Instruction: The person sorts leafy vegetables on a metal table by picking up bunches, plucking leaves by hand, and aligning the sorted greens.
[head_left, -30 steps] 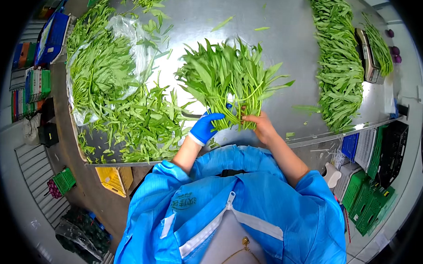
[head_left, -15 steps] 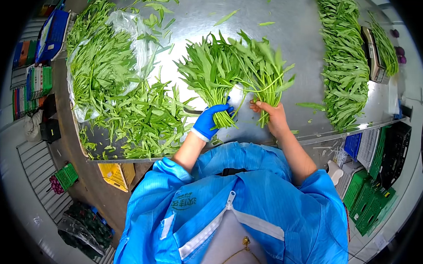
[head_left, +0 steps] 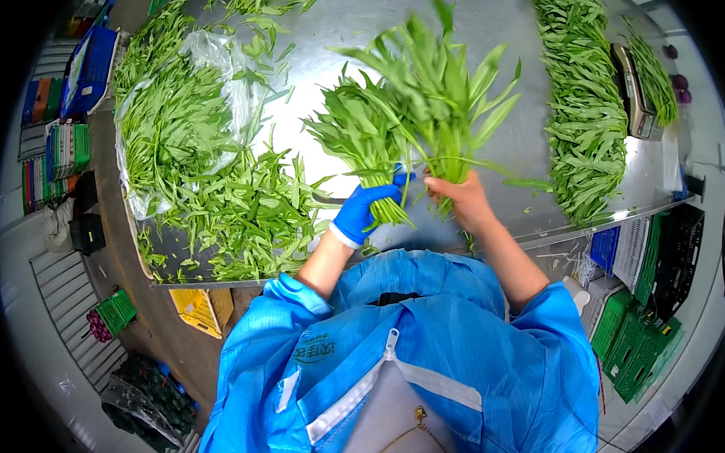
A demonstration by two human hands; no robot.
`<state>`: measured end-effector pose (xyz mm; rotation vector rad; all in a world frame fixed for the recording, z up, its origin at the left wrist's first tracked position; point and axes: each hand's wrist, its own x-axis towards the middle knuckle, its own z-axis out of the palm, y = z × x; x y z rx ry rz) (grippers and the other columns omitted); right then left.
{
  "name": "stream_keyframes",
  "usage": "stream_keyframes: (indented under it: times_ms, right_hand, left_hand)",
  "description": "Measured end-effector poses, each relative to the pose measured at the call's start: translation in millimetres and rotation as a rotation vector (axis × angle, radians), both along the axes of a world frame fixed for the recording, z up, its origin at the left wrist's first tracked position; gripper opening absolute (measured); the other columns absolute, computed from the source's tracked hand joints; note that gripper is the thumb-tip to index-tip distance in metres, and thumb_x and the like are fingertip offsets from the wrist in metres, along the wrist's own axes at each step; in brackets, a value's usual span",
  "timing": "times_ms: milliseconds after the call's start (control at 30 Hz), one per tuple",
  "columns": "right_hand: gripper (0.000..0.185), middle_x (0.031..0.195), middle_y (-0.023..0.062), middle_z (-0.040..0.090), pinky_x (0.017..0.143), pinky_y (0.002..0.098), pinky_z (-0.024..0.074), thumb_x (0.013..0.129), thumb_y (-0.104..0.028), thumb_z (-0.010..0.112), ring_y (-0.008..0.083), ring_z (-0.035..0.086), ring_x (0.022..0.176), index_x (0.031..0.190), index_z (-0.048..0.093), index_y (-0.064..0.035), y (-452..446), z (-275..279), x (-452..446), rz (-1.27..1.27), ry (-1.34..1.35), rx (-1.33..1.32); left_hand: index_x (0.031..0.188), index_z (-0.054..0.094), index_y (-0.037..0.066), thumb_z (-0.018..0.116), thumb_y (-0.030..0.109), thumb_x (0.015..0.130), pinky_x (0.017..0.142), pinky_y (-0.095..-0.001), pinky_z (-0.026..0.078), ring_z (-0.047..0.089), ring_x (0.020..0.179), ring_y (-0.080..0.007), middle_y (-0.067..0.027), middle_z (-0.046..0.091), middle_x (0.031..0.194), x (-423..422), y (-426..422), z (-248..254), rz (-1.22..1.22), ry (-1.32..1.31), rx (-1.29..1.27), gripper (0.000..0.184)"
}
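A leafy bunch (head_left: 358, 130) is held in the left hand (head_left: 361, 210), another bunch (head_left: 448, 110) in the right hand (head_left: 466, 200); a row (head_left: 586, 114) is already aligned, a loose heap (head_left: 243, 214) not yet.

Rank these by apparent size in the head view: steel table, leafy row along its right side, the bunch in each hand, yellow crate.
1. Steel table
2. Leafy row
3. Bunch in the left hand and other bunch in the right hand: too alike to rank; they overlap
4. Yellow crate

Two bunches (head_left: 359, 126) (head_left: 448, 110) in two hands (head_left: 358, 212) (head_left: 467, 201)
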<state>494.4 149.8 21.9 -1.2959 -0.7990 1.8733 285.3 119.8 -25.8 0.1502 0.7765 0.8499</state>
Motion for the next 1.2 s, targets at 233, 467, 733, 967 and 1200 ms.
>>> stream_keyframes:
  times_ms: [233,467,733,967,1200]
  right_hand:
    - [0.024,0.070,0.0016,0.058,0.052,0.0265,0.0422,0.080,-0.018,0.072,0.0104,0.052,0.056,0.094,0.059,-0.0032,22.6,60.3,32.3,-0.100,-0.121,0.158]
    - [0.020,0.062,0.0015,0.052,0.047,0.0243,0.0336,0.083,-0.018,0.068,0.0097,0.046,0.050,0.090,0.056,-0.0036,59.6,27.4,56.9,0.097,-0.403,0.109]
    - [0.034,0.083,0.0041,0.060,0.055,0.0253,0.0453,0.078,-0.011,0.073,0.0112,0.056,0.064,0.107,0.058,-0.0007,57.1,94.0,14.3,-0.169,-0.069,0.225]
    - [0.027,0.081,0.0026,0.061,0.060,0.0266,0.0438,0.076,-0.005,0.074,0.0115,0.054,0.066,0.100,0.061,-0.0024,1.6,-55.7,-14.3,0.160,0.021,-0.205]
    - [0.025,0.082,0.0036,0.063,0.063,0.0278,0.0446,0.076,-0.003,0.072,0.0128,0.056,0.071,0.100,0.063,-0.0014,-6.9,-50.1,-15.2,0.130,0.177,-0.182]
  left_hand:
    - [0.125,0.054,0.003,0.067,0.012,0.080,0.077,-0.0291,0.050,0.062,0.088,-0.0158,-0.0059,0.063,0.102,-25.9,-7.8,18.1,-0.067,0.185,0.099,0.047]
    - [0.130,0.048,0.001,0.062,0.003,0.082,0.076,-0.0303,0.052,0.062,0.084,-0.0181,-0.0075,0.062,0.095,-55.1,13.6,31.5,0.156,0.174,0.085,0.050]
    - [0.130,0.048,-0.001,0.062,0.006,0.079,0.077,-0.0303,0.052,0.063,0.084,-0.0194,-0.0105,0.064,0.098,-43.6,11.3,41.8,0.145,0.197,0.191,0.053]
    - [0.122,0.053,0.001,0.061,0.012,0.087,0.090,-0.0362,0.052,0.063,0.100,-0.0240,-0.0121,0.063,0.109,-22.4,-11.2,-38.1,0.130,0.061,-0.067,0.037]
    - [0.121,0.054,0.001,0.064,0.006,0.084,0.085,-0.0319,0.051,0.062,0.101,-0.0202,-0.0096,0.064,0.110,-10.8,-13.8,-36.3,0.025,0.253,0.012,0.039]
